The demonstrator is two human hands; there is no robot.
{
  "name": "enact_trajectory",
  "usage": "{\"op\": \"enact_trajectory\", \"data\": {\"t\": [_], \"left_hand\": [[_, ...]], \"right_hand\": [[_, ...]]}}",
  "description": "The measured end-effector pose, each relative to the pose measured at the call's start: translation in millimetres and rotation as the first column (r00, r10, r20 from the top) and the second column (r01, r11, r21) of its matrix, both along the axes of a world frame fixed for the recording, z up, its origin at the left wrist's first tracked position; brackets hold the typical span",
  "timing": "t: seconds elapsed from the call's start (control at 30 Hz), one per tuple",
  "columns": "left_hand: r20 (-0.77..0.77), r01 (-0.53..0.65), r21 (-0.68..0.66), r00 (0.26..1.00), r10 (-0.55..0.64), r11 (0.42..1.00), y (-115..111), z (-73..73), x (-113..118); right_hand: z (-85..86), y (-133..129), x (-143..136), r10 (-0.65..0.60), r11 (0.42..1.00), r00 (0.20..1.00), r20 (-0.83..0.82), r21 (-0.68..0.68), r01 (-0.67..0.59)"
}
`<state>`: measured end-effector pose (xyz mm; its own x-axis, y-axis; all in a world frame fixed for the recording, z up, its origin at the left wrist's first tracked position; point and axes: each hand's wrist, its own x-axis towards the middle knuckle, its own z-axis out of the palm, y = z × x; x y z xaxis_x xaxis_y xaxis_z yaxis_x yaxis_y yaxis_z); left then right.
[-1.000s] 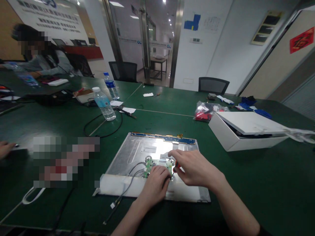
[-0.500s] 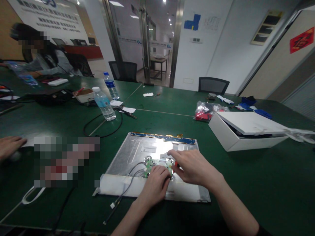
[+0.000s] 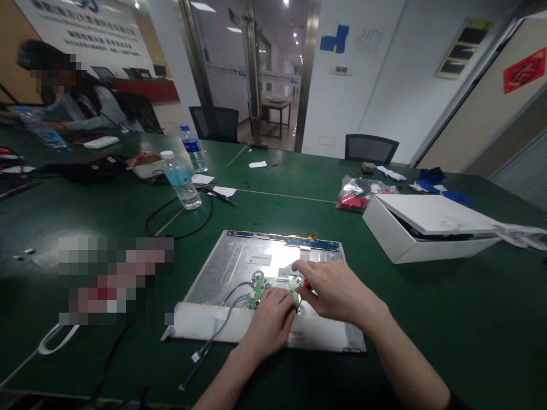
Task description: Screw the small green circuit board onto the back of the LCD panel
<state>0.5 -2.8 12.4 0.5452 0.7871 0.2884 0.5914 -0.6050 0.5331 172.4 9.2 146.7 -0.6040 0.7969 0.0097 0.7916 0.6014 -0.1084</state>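
A metal-backed panel [image 3: 213, 276] lies flat on the green table, with a blue strip board [image 3: 273, 238] along its far edge. On the panel's middle sits a small green circuit board [image 3: 258, 287], with grey cables [image 3: 228, 313] running from it to the near left. My left hand [image 3: 276, 313] rests on the board's near side, fingers together; what they pinch, if anything, is hidden. My right hand [image 3: 331, 285] is closed on a red-handled screwdriver [image 3: 306, 283], whose thin shaft slants down near my left fingertips at the board's right side.
A white box [image 3: 427, 239] stands at the right, near a plastic bag with red items [image 3: 356, 196]. Two water bottles, the nearer one [image 3: 182, 182], and a looped black cable [image 3: 211, 219] are at the back left. A person [image 3: 85, 102] sits at the far left.
Another person's hand at the left edge has gone out of view, uncovering small metal pieces on the table. My two hands have hardly moved.
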Motion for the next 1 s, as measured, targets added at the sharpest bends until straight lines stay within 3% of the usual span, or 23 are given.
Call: {"op": "enact_trajectory", "data": {"t": [0.1,0.27,0.47,0.67,0.87,1.0], "left_hand": [[0.023,0.003,0.004,1.0,-0.003,1.0,-0.2,-0.4,-0.2],[0.026,0.017,-0.006,1.0,-0.017,1.0,0.2,-2.3,-0.7],[0.041,0.019,0.004,0.999,-0.019,1.0,0.6,-6.0,-1.2],[0.024,0.013,0.002,1.0,-0.013,1.0,0.5,-4.4,0.0],[0.033,0.004,0.017,0.999,-0.005,1.0,0.4,-3.7,-0.4],[0.028,0.012,0.014,1.0,-0.013,1.0,0.7,-4.8,-0.7]], "right_hand": [[-0.7,0.2,1.0,-0.013,1.0,1.0,0.015,0.021,0.013],[1.9,-1.8,2.3,0.079,0.997,0.996,-0.052,-0.008,-0.079],[-1.5,0.2,0.4,-0.012,1.0,1.0,0.028,0.025,0.012],[3.1,-3.0,1.9,0.092,0.995,0.995,-0.042,-0.02,-0.093],[-0.4,0.0,-1.2,0.009,0.999,1.0,0.013,0.036,-0.009],[0.0,0.0,1.2,0.07,0.997,0.997,-0.04,0.021,-0.069]]}}
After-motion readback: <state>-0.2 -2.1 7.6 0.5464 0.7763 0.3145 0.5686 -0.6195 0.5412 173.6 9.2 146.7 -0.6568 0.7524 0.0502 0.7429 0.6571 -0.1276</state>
